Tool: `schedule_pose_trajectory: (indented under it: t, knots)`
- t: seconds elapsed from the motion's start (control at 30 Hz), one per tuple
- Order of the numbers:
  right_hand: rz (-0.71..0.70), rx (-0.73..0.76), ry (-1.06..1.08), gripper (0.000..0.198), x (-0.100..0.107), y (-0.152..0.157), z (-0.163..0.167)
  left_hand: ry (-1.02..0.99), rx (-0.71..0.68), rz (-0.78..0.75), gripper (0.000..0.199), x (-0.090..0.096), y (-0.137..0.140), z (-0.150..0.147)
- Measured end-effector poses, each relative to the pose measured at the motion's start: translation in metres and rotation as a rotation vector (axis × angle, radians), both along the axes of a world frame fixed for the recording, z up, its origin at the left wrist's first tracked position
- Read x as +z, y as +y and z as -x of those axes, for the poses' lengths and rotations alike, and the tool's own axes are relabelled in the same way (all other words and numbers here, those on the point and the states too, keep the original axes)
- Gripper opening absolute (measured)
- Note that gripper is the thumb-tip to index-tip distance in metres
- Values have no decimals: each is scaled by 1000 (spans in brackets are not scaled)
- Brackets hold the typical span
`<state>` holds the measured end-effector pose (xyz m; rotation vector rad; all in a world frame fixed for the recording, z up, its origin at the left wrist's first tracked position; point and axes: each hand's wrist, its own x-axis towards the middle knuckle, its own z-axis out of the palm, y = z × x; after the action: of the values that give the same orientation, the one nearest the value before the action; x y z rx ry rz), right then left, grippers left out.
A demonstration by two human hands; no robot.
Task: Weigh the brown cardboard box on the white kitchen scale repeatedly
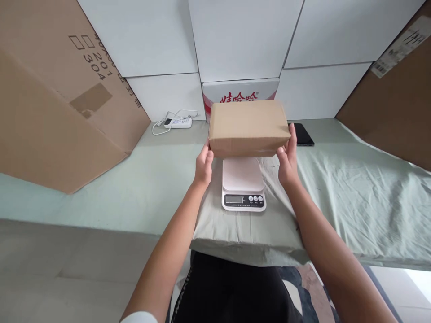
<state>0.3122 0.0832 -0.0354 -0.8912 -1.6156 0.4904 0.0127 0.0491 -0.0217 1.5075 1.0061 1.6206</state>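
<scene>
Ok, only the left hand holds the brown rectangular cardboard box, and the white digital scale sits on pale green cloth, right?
Not quite: the head view shows the left hand and the right hand both holding the box. The scale does sit on the cloth.

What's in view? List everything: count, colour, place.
Small rectangular cardboard box: 1, brown, centre
Fabric cloth: 1, pale green, across middle
Square plastic digital scale: 1, white, on cloth
Flat rectangular phone-like device: 1, black, back right
Rectangular block with cable: 1, white, back left
Printed carton: 1, white-red, behind box
Large cardboard sheets: 2, brown, left and right
Rectangular panels: 5, white, back
Floor: 1, grey, bottom
Patterned surface: 1, multicoloured, bottom
Clothing: 1, black, bottom
Sleeve: 1, white, bottom
Left hand: 1, bare, on box
Right hand: 1, bare, on box
</scene>
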Motion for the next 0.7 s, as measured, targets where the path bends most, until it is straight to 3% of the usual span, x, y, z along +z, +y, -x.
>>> schedule_pose_trajectory:
  t: [0.13, 0.27, 0.4, 0.7]
  knots:
    - [-3, -27, -23, 99, -8, -53, -3, 10, -25, 39, 84, -5, -53, 6]
    - [31, -60, -18, 97, -21, -77, -2, -38, -32, 85, 85, -22, -85, 7]
    - [44, -102, 13, 92, -19, -79, 3, -51, 9, 103, 89, -29, -91, 3]
    - [9, -167, 82, 74, -7, -82, 9, -39, 14, 142, 90, -24, -93, 3]
